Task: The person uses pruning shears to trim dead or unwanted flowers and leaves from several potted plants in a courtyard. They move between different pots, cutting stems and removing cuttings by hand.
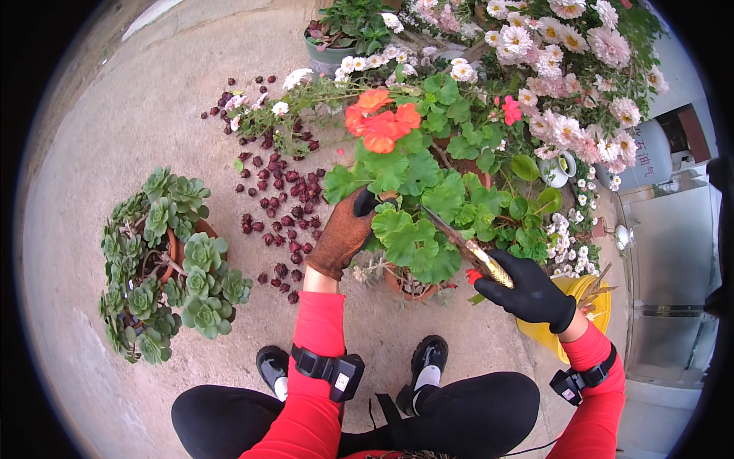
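My left hand (347, 229), in a brown and black work glove, reaches in at the left side of a geranium's scalloped green leaves (421, 172); its fingertips are partly hidden by foliage, so its hold cannot be told. In a black glove, my right hand (527, 290) is closed on the gold patterned handle of a pair of pruning shears (484, 261). The dark blades point up and left into the leaves. An orange-red geranium bloom (381, 123) stands above my left hand. Under the leaves a terracotta pot (412, 292) shows in part.
Dried dark red seed pods or calyces (292, 198) lie scattered on the concrete. A potted succulent (200, 269) stands at left, a yellow bucket (545, 335) with cut stems at right. Pale pink chrysanthemums (565, 129) fill the upper right, near a green pot (327, 57) and a grey gas cylinder (651, 152).
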Demonstrator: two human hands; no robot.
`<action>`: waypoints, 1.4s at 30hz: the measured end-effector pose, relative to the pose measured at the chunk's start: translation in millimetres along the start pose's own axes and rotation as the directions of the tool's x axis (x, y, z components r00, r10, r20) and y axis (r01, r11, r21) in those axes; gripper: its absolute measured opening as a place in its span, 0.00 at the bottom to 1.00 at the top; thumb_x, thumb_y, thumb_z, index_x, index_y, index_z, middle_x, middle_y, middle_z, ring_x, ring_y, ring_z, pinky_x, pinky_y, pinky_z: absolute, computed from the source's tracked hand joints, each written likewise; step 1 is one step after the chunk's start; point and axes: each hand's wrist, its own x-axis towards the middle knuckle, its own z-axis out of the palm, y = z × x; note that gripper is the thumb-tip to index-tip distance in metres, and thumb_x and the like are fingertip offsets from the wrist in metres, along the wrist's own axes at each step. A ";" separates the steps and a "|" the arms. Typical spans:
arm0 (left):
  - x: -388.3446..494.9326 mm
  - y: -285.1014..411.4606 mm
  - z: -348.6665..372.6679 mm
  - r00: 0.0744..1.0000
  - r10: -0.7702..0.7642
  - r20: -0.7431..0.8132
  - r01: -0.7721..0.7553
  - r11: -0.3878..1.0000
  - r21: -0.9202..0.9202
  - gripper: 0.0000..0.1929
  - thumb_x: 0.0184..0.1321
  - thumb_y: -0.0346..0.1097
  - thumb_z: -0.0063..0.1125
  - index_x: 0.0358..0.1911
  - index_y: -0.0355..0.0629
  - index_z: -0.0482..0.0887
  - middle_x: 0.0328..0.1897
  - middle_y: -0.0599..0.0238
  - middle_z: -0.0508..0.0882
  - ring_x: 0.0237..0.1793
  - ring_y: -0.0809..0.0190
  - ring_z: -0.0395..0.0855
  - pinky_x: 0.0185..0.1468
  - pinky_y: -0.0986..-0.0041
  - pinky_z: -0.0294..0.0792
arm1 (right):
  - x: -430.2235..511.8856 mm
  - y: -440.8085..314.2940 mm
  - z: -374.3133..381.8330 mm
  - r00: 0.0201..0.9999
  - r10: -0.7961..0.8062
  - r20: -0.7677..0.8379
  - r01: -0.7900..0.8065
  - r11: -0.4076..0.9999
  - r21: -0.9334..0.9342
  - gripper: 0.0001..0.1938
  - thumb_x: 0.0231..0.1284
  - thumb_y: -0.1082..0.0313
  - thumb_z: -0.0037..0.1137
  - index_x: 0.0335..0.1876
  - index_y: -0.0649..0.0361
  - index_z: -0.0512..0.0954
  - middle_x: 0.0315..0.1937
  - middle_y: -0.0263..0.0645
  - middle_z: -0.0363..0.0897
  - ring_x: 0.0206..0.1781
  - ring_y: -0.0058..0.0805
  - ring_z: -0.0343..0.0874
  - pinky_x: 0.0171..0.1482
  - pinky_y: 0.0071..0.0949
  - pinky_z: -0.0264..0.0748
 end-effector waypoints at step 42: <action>-14.7 21.2 -19.1 0.587 0.591 -0.553 -0.307 0.794 0.524 0.13 0.73 0.32 0.55 0.55 0.35 0.83 0.53 0.60 0.84 0.54 0.62 0.80 0.60 0.68 0.71 | -5.6 7.1 0.1 1.000 -0.014 -0.013 0.014 1.000 -0.008 0.24 0.64 0.58 0.67 0.61 0.61 0.75 0.28 0.40 0.81 0.25 0.25 0.79 0.31 0.29 0.74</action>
